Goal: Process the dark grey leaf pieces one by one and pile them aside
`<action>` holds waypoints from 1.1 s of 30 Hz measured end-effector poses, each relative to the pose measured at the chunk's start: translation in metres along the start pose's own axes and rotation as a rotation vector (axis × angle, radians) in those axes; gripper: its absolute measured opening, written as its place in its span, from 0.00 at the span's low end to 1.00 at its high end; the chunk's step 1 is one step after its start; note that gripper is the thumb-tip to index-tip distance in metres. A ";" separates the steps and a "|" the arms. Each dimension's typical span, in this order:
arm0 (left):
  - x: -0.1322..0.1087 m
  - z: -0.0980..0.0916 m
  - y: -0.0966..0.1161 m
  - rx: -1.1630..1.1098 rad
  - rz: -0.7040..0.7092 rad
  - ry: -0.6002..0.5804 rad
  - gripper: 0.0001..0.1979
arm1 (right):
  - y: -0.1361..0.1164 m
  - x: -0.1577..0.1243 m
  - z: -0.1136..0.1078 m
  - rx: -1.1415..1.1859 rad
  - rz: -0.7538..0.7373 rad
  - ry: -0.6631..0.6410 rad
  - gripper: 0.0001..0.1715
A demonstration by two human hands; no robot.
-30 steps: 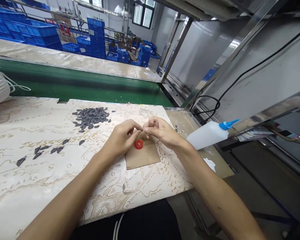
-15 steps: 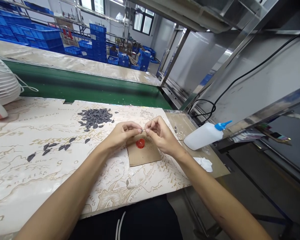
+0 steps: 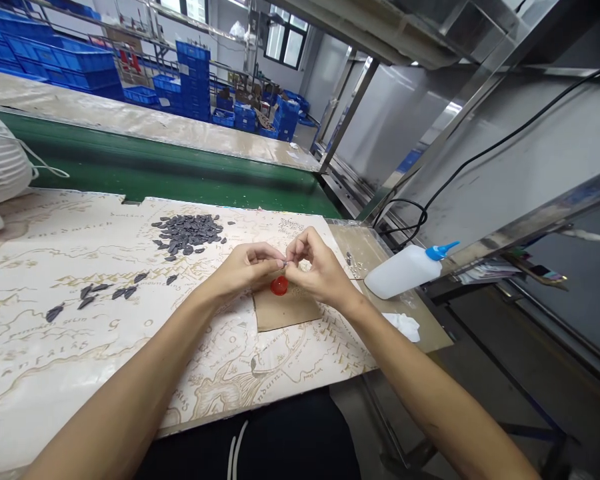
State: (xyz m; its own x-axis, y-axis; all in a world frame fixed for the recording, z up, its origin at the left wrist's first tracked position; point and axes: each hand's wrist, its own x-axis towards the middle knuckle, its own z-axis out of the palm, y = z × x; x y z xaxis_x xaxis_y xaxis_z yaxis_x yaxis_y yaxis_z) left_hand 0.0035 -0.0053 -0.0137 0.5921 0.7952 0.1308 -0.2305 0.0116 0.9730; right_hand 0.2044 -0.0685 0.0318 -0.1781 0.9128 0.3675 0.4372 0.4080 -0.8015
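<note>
My left hand [image 3: 250, 268] is closed in a pinch on a small dark piece [image 3: 284, 263], mostly hidden by the fingertips. Against it, thumb and forefinger of my right hand [image 3: 317, 270] are pinched together; whatever they hold is too small to make out. Just below the fingertips a small red dish [image 3: 279, 286] rests on a brown cardboard square [image 3: 285, 313]. Left of my hands lies a heap of dark grey leaf-shaped pieces [image 3: 187, 233]. Several similar loose pieces [image 3: 125, 292] are spread nearer the left side.
A white squeeze bottle with a blue nozzle [image 3: 405, 270] lies tilted at right, beside crumpled white tissue [image 3: 404, 327]. Tiny pale bits [image 3: 291, 227] are scattered beyond my hands. A white fan [image 3: 3, 160] stands far left. Behind the map-printed board [image 3: 180, 373] runs a green conveyor belt [image 3: 180, 177].
The right hand's fingers have shifted slightly and closed in against the left fingertips. The left hand keeps its pinch. The whole view has moved a little.
</note>
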 end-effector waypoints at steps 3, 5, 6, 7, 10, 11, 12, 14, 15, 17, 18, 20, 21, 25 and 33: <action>0.001 -0.001 0.000 0.012 -0.008 0.011 0.15 | 0.000 0.001 0.002 -0.042 0.005 0.019 0.22; 0.002 -0.002 0.000 0.034 -0.002 0.027 0.14 | 0.001 0.002 0.003 -0.051 0.015 0.030 0.23; 0.002 -0.002 0.000 0.046 0.001 0.032 0.14 | 0.002 0.002 0.003 -0.055 0.019 0.034 0.24; 0.002 -0.002 0.000 0.056 0.003 0.036 0.13 | 0.002 0.003 0.003 -0.058 0.021 0.039 0.24; 0.002 0.000 -0.001 0.059 0.003 0.039 0.13 | 0.004 0.001 0.003 -0.080 0.027 0.059 0.25; 0.002 0.001 -0.001 0.055 0.002 0.039 0.12 | 0.004 0.000 0.003 -0.088 0.031 0.066 0.25; 0.002 0.003 -0.001 0.053 0.005 0.039 0.12 | 0.004 0.000 0.002 -0.094 0.035 0.072 0.25; 0.004 0.005 -0.002 0.062 0.023 0.042 0.11 | 0.004 -0.002 0.003 -0.108 0.038 0.083 0.25; 0.004 0.006 -0.002 0.078 0.040 0.048 0.10 | 0.004 -0.002 0.003 -0.115 0.038 0.090 0.25; 0.006 0.008 -0.002 0.153 0.093 0.073 0.07 | 0.005 -0.002 0.004 -0.129 0.039 0.106 0.25; 0.007 0.008 -0.002 0.210 0.126 0.091 0.06 | 0.005 -0.002 0.004 -0.134 0.041 0.117 0.25; 0.009 0.007 -0.001 0.321 0.188 0.134 0.05 | 0.006 0.001 0.006 -0.136 0.039 0.140 0.25; 0.009 0.007 0.000 0.358 0.211 0.149 0.05 | 0.006 0.002 0.006 -0.132 0.036 0.150 0.25; 0.009 0.003 0.003 0.347 0.223 0.129 0.07 | 0.007 0.006 0.008 -0.099 0.033 0.145 0.27; 0.002 -0.014 0.012 0.260 0.125 0.033 0.10 | -0.002 0.004 -0.007 -0.100 -0.002 0.117 0.26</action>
State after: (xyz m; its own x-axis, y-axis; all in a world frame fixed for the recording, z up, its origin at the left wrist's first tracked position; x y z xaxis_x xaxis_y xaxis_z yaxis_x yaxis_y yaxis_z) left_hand -0.0092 0.0046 -0.0050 0.5450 0.8002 0.2504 -0.0920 -0.2397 0.9665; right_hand 0.2088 -0.0659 0.0379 -0.0774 0.9011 0.4266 0.5232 0.4009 -0.7520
